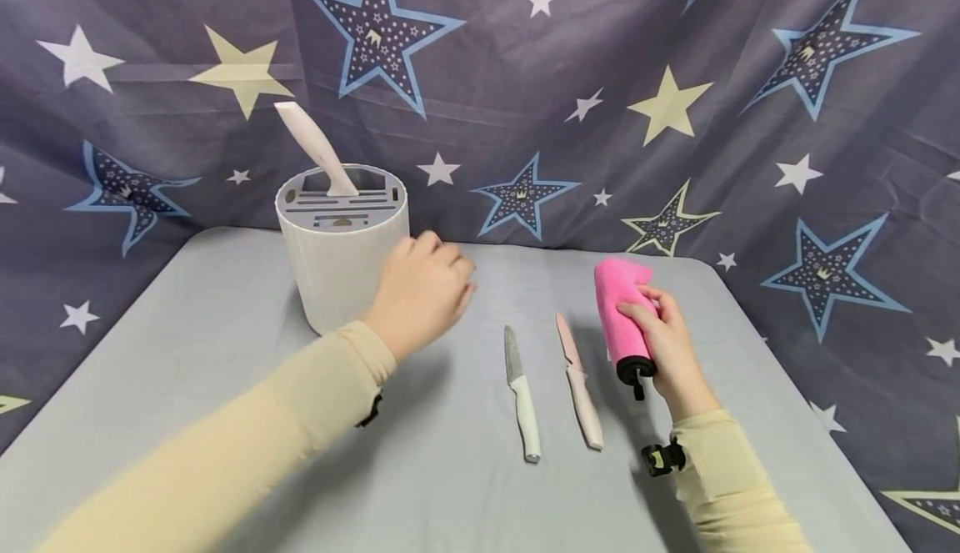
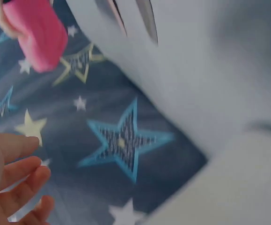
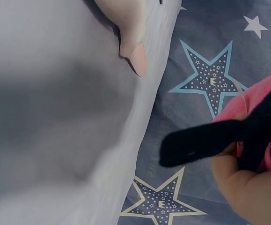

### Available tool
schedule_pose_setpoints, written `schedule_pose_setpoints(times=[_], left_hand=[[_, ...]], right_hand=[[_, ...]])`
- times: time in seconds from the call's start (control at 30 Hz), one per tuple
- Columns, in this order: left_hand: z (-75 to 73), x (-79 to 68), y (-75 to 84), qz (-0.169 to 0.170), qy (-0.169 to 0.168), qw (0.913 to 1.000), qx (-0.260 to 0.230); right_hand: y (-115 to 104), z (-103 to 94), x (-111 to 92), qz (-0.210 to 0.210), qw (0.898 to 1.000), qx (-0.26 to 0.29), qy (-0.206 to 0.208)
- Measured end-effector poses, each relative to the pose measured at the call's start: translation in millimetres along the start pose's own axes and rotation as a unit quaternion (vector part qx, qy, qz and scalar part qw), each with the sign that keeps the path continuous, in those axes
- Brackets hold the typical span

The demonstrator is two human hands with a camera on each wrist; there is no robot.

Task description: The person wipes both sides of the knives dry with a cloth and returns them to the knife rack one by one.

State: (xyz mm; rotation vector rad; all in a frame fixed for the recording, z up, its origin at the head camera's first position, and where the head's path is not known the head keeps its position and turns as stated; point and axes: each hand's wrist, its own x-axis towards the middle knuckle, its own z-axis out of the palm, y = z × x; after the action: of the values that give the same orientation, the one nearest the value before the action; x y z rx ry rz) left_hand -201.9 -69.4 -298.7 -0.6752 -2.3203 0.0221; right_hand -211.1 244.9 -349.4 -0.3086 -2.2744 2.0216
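My left hand [image 1: 427,290] is raised just right of the oval white knife block [image 1: 341,273] and overlaps its side in the head view. Its fingers [image 2: 25,187] are loosely bent with nothing in them, as the left wrist view shows. One pale-handled knife [image 1: 318,151] stands tilted in the block's slotted grey top. In my right hand [image 1: 671,353] I grip a soft pink fabric roll [image 1: 621,307] with a black end, held over the right side of the table. A black strap [image 3: 196,144] hangs from that end.
Between my hands lie two knives on the grey-covered table [image 1: 450,495]: a white-handled knife [image 1: 527,419] with a grey blade, and a pink-bladed knife [image 1: 583,407]. Both blades point away from me. A star-patterned curtain [image 1: 480,61] hangs behind the table and along its sides.
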Motion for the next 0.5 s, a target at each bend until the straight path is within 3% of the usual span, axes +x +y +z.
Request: schedule_pose_setpoints(times=[0.33, 0.4, 0.5], left_hand=[[28.6, -24.0, 62.1, -0.015, -0.097, 0.9943, -0.041], [33.1, -29.1, 76.9, -0.019, -0.132, 0.9889, -0.065], [38.3, -35.7, 97.3, -0.041, -0.196, 0.9732, -0.113]], right_hand=[[7, 4.7, -2, 0.014, 1.0, 0.013, -0.004], [8, 3.7, -3, 0.019, 1.0, 0.017, -0.003], [12, 2.3, -3, 0.026, 0.999, 0.02, -0.004]])
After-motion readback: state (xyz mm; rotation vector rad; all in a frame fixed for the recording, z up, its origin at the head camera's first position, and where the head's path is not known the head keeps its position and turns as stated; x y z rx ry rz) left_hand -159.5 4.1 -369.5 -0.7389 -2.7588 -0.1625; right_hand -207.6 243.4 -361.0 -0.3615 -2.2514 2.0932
